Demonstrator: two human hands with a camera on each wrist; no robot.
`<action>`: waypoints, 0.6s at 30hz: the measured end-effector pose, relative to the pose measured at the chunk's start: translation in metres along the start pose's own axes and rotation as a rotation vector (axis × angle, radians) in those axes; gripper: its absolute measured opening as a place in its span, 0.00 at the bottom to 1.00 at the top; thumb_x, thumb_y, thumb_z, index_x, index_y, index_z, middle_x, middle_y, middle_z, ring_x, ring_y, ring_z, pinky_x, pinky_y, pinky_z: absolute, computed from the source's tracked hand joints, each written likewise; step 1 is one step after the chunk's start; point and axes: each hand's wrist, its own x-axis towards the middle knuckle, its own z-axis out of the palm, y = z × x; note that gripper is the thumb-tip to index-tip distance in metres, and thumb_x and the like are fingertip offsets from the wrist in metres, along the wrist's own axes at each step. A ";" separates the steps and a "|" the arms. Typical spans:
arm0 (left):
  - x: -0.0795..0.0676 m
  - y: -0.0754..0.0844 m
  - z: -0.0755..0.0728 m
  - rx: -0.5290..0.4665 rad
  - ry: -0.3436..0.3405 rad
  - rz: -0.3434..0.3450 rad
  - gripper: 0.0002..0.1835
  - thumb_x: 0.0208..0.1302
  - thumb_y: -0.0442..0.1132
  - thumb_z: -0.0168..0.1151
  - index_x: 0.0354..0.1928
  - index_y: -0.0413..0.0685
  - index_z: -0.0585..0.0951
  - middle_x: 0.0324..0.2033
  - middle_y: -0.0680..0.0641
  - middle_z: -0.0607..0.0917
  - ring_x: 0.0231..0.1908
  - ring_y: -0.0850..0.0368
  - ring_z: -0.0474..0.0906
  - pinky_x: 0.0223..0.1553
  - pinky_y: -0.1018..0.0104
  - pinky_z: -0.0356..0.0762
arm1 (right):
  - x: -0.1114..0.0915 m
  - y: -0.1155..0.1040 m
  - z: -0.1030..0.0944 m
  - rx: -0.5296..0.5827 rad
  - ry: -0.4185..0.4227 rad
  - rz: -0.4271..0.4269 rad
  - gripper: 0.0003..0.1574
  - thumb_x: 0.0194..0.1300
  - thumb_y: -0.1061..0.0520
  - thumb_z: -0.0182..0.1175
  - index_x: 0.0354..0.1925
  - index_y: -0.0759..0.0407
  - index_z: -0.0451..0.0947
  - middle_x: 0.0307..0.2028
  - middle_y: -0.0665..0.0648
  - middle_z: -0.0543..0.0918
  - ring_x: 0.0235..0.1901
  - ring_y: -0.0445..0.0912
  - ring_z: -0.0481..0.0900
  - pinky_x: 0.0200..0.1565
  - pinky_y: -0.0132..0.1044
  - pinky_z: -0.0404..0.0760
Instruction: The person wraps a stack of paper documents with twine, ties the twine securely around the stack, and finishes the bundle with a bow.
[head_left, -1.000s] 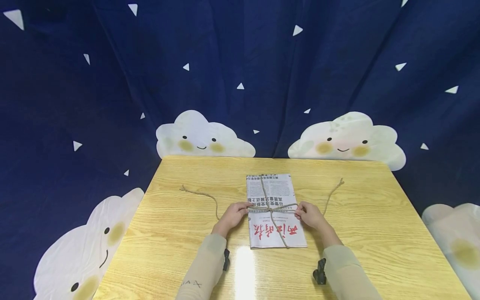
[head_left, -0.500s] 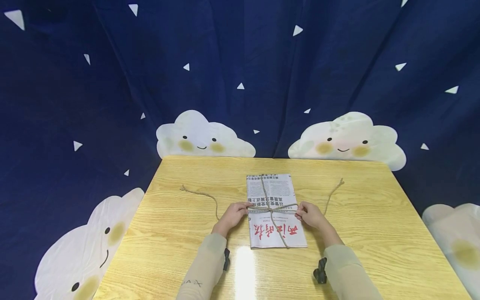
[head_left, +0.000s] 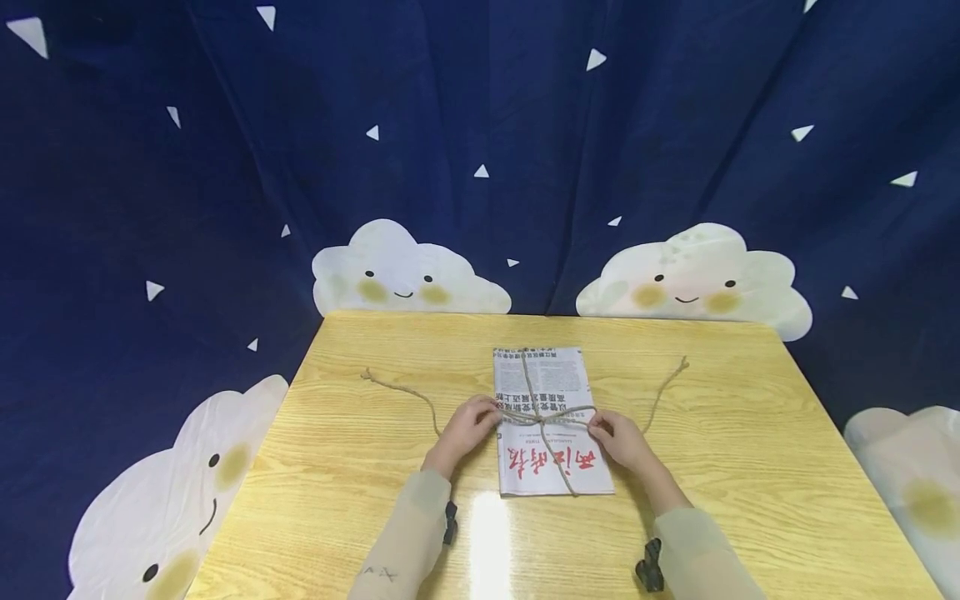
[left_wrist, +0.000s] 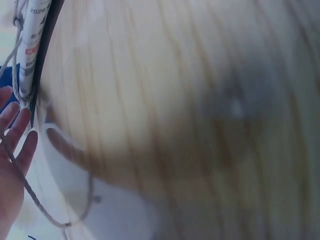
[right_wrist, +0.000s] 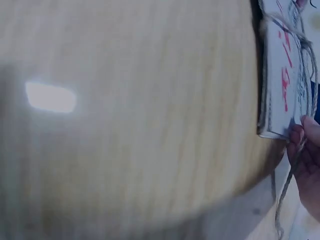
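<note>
A folded newspaper bundle (head_left: pixel 557 379) lies on the table, wrapped crosswise in twine (head_left: pixel 555 454) with a bow at its middle. My left hand (head_left: pixel 463 427) pinches the bow's left loop at the bundle's left edge. In the left wrist view, several fingers of this left hand (left_wrist: pixel 10 175) stretch out, and a twine tail (left_wrist: pixel 32 195) runs across them. At the opposite edge, thumb and forefinger of my right hand (head_left: pixel 622 437) pinch the right loop. The right wrist view has that hand (right_wrist: pixel 309 155) by the bundle's corner, a twine tail (right_wrist: pixel 282 195) hanging past its fingers.
On the wooden table (head_left: pixel 375 500), one loose twine end (head_left: pixel 401 387) curves out to the left and another twine end (head_left: pixel 663 387) to the right. A dark blue curtain (head_left: pixel 480 100) with printed clouds stands behind and beside the table.
Both hands have shifted slightly: the left fingers sit a little farther left and up, the right hand a little lower, with its forearm moved right. The bundle stays in place.
</note>
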 end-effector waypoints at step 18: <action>0.004 -0.005 -0.030 0.039 0.047 -0.099 0.08 0.63 0.32 0.54 0.40 0.37 0.81 0.37 0.41 0.83 0.42 0.47 0.79 0.45 0.58 0.77 | -0.013 0.006 0.015 -0.046 0.144 -0.048 0.03 0.59 0.64 0.59 0.34 0.59 0.78 0.37 0.57 0.81 0.42 0.55 0.78 0.48 0.50 0.75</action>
